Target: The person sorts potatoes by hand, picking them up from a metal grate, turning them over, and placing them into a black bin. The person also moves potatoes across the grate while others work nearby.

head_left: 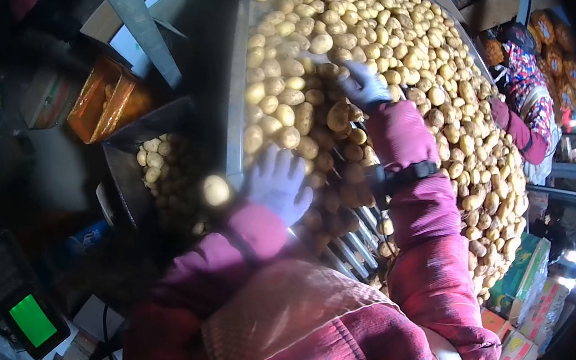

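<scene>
My left hand, in a pale glove, is spread flat at the left edge of a large metal-rimmed sorting table heaped with potatoes. Just left of its fingers a single blurred potato appears in the air, apart from the hand. My right hand, gloved too, reaches over the middle of the heap. Its fingers look stretched out and apart, close above the potatoes, with nothing visible in them. Below the hands, metal bars show between potatoes.
A dark bin with potatoes inside stands left of the table. Behind it lies an orange bag. A scale display glows green at lower left. Another person works at the right edge. Cartons are stacked lower right.
</scene>
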Motion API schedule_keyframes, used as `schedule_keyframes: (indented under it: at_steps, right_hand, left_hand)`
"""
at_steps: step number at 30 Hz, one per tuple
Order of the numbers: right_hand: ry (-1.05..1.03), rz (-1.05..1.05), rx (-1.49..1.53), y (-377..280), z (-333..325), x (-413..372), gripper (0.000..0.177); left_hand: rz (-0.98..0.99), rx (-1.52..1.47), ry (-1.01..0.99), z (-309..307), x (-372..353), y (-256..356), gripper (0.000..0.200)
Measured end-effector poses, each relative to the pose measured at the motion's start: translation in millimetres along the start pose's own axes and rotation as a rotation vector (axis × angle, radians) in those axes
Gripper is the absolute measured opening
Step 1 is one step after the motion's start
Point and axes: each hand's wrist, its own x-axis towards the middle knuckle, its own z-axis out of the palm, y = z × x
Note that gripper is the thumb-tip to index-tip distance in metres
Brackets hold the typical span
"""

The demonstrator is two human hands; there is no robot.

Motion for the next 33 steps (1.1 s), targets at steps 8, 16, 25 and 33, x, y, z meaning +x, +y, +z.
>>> schedule_keyframes:
  at_steps: [8,16,25,33]
  right_hand:
    - [0.077,-0.303,-0.235,-63,28,-105,0.042]
    - [0.044,0.019,-0.194,-50,-3,-202,0.053]
    - [0.108,0.278,1.162,-71,-15,-223,0.046]
    - [-0.722,-0.049,0.499,-31,16,-297,0.03]
  left_hand:
    - [0.002,0.061,0.006,-2,-1,2,0.05]
    - [0.037,0.079,0.069,6,-6,2,0.047]
    - [-0.884,-1.759,-0.186,-41,8,68,0.045]
    - [-0.437,-1.89,-0.19,-3,-11,35,0.051]
